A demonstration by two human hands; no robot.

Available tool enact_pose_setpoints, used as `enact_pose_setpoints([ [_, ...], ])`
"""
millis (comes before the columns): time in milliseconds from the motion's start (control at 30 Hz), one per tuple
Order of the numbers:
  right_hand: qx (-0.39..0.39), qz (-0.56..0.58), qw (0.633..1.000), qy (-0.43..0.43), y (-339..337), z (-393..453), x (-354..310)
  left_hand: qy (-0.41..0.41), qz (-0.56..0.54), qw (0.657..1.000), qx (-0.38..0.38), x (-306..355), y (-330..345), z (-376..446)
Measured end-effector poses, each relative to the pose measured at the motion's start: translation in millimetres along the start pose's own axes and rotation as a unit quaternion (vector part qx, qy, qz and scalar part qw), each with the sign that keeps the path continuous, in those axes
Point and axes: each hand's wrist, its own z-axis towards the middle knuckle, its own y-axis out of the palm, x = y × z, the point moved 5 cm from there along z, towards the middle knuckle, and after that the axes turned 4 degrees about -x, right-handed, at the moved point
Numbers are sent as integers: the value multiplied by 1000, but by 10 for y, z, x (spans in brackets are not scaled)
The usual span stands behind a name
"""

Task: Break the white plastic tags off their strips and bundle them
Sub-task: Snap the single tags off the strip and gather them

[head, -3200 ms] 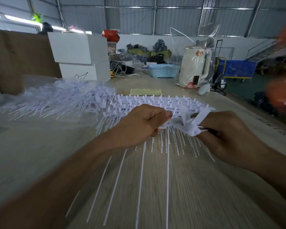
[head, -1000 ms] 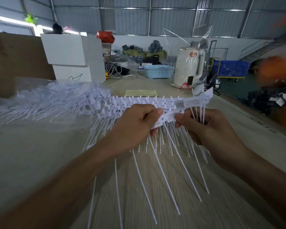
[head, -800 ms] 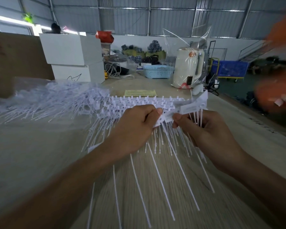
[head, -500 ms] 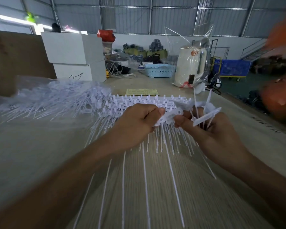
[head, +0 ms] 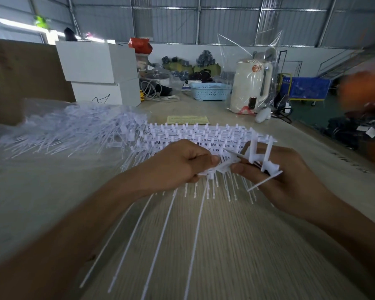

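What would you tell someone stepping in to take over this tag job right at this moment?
Left hand: grips the strip of white tags at its near end, tails hanging toward the table.
Right hand: holds a few broken-off tags, thumb pinching the strip beside the left thumb.
Strips in a stack lie just beyond the hands; a loose pile of tags on clear plastic lies far left.
Done: some tags snapped off.
Left: break off the rest of this strip, work through the stack, bundle. No finished bundle is visible.
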Motion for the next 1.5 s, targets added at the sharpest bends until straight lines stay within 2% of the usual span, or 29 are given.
enact_pose_setpoints([
  [100, -1, -25, 999, -40, 6, 13, 17, 10, 38, 999, -8, 9, -22, -5],
  [167, -13, -31, 997, -76, -12, 25, -2, 26, 118, 993, 2, 37, -51, -13],
  [267, -35, -62, 993, -97, 0, 48, -76, 62, 272, 960, 29, 104, -68, -27],
  [333, -69, -74, 991, -90, 38, 37, -111, 68, 342, 936, 39, 126, -57, -48],
  [500, -122, -37, 990, -55, 118, 44, -89, 50, 437, 898, 20, 106, -4, -76],
  [633, -148, -18, 989, -16, 159, 28, -27, 56, 486, 872, 21, 113, 26, -58],
  [767, -173, 48, 983, 35, 147, 37, 29, 63, 510, 858, 27, 88, 61, -38],
  [867, -182, 77, 978, 59, 122, 24, 82, 76, 499, 862, 43, 94, 35, -40],
  [1000, -170, 114, 975, 81, 79, 50, 94, 98, 428, 897, 45, 109, 20, -43],
  [1067, -162, 104, 976, 98, -25, 27, 114, 89, 418, 903, 52, 79, -56, -60],
  [1133, -119, 66, 984, 115, -247, -20, 247, 41, 426, 901, 73, -44, -309, -88],
  [1200, -41, 90, 980, 172, -477, -68, 488, -4, 386, 916, 112, -177, -596, -127],
  [1300, 19, 93, 971, 221, -536, -85, 619, 34, 259, 951, 167, -166, -676, -106],
  [1500, 5, 111, 975, 191, -182, -11, 310, 47, 103, 992, 59, -92, -333, -66],
])
